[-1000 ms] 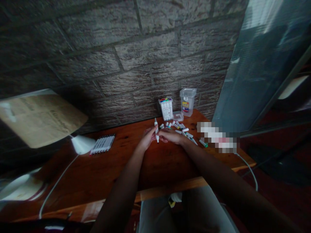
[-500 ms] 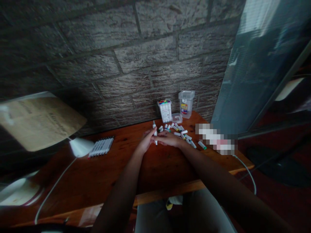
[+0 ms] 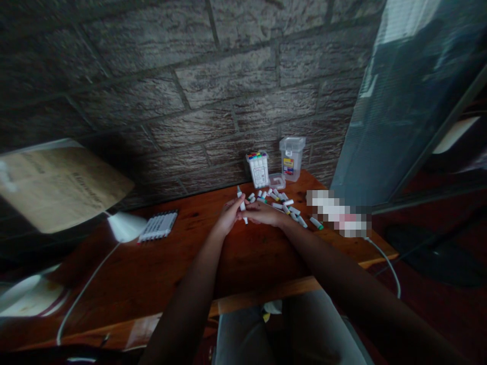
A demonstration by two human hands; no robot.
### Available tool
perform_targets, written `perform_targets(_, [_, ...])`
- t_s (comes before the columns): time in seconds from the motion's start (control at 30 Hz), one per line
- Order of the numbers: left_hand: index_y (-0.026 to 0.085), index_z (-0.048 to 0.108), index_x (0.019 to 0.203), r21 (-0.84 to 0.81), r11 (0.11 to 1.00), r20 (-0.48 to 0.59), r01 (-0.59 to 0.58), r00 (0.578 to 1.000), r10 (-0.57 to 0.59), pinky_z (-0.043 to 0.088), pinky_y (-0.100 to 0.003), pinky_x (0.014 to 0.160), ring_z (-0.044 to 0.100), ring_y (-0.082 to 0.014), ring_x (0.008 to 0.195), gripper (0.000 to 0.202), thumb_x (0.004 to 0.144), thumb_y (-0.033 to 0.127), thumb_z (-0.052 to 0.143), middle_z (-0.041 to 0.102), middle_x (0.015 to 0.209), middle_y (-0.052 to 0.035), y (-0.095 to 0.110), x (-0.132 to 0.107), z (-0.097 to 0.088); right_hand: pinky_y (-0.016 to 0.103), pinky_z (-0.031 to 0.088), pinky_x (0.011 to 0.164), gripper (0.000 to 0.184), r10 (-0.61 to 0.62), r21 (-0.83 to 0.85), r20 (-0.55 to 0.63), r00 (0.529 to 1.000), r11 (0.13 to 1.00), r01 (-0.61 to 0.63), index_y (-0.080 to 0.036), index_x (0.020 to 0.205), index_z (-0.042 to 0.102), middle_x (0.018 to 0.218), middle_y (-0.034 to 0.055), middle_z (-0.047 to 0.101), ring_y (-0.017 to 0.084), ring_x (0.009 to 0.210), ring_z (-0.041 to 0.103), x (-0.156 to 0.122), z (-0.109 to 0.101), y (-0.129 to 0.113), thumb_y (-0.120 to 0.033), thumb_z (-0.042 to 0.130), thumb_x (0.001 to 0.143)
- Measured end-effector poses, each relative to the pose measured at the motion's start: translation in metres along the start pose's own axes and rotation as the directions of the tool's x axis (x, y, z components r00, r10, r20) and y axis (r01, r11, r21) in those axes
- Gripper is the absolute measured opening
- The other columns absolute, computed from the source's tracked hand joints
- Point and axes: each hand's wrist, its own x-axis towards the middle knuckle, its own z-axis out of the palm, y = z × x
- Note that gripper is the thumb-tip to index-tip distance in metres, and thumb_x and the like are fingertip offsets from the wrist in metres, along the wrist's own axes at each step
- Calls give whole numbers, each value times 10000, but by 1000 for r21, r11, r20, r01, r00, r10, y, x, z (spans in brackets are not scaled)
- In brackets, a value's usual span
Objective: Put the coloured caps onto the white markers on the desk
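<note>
A white marker (image 3: 242, 204) stands nearly upright between my hands, its grey tapered tip uncapped and pointing up. My left hand (image 3: 228, 215) closes on it with thumb and fingers from the left. From the right, the closed fingers of my right hand (image 3: 262, 214) meet the same marker lower down; what lies under them is partly hidden. Just beyond and to the right of my right hand, several loose marker caps (image 3: 288, 202) with coloured ends are scattered. A white piece with a green end (image 3: 316, 223) lies farther right.
A full marker case (image 3: 260, 171), its lid (image 3: 276, 181) and a clear plastic box (image 3: 292, 159) stand by the brick wall. At left are a row of white markers (image 3: 159, 226), a lamp (image 3: 125, 228) with its cord, and a plate (image 3: 32, 299). A blurred-out white object (image 3: 335, 210) lies right.
The marker tilts slightly more to the left at its tip. Both hands stay together around it, and the view has shifted a little.
</note>
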Motion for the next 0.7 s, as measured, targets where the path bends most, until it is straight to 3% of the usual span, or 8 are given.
perform_targets(0.23, [125, 694, 754, 16, 1000, 6, -27, 1000, 27, 413, -215, 517, 561, -103, 514, 545, 645, 651, 779, 639, 634, -19, 1, -1, 3, 228, 267, 475, 446, -2, 138, -4, 1000, 990, 2, -146, 787, 627, 521, -78, 461, 62, 460, 372, 2, 1, 2, -586, 674, 728])
perform_targets(0.37, [126, 701, 765, 18, 999, 2, -32, 999, 32, 404, -218, 521, 589, -120, 551, 545, 655, 655, 769, 656, 659, -31, 0, -1, 3, 229, 251, 474, 456, -33, 124, 1, 999, 992, 33, -143, 757, 630, 508, -80, 433, 57, 458, 351, 1, 1, 2, -595, 685, 738])
perform_targets(0.57, [130, 712, 763, 35, 999, -26, -40, 999, 41, 335, -209, 478, 505, -83, 490, 538, 666, 657, 760, 615, 617, -9, -1, -1, 1, 236, 234, 481, 528, -22, 82, -4, 1000, 996, 22, -140, 794, 654, 516, -81, 410, 59, 470, 332, -4, 0, -6, -666, 666, 742])
perform_targets(0.7, [140, 701, 724, 31, 998, -40, -48, 998, 49, 364, -212, 510, 495, -83, 504, 520, 670, 654, 758, 588, 598, 0, 0, -4, 1, 248, 212, 492, 579, -27, 19, -4, 1000, 999, 27, -130, 800, 673, 505, -81, 390, 63, 476, 325, -5, 0, -11, -706, 641, 740])
